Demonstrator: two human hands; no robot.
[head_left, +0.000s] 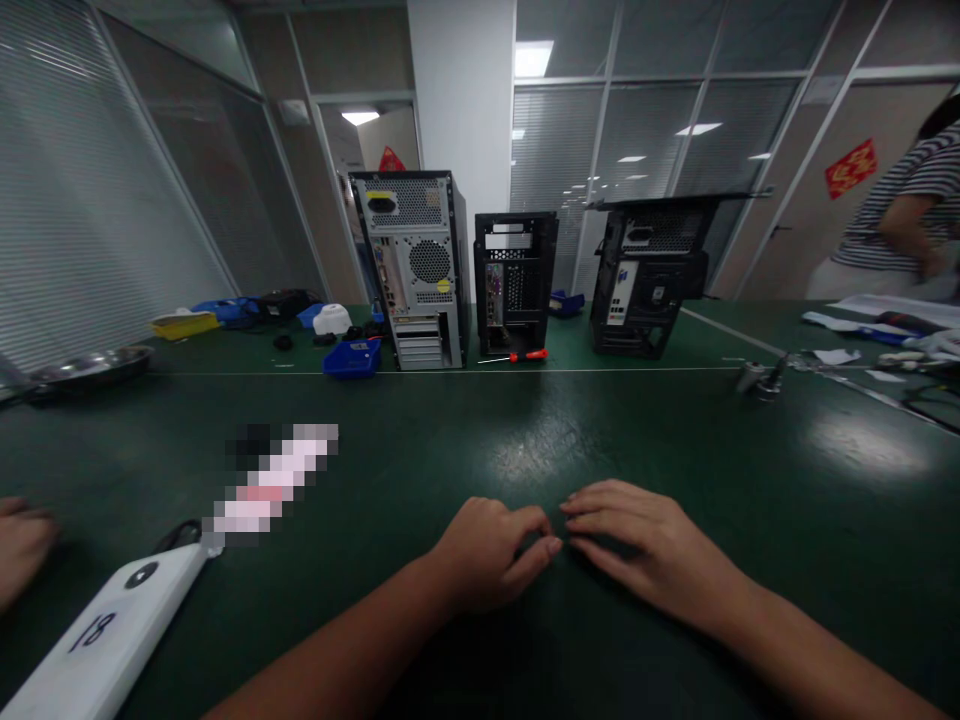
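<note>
My left hand rests on the dark green table with its fingers curled in and the thumb close to the index finger. Nothing shows in it. Beside it lies my right hand, fingers loosely stretched toward the left hand's fingertips, a narrow gap between the two. It holds nothing. Straight ahead stand three computer cases: a tall grey one, a smaller black one and another black one with a panel on top. A screwdriver with a red handle lies before the middle case.
At left lie a white device marked 18, a metal tray, a yellow bin and a blue bin. Another person's hand enters there. Small metal parts and papers lie right; a person stands behind.
</note>
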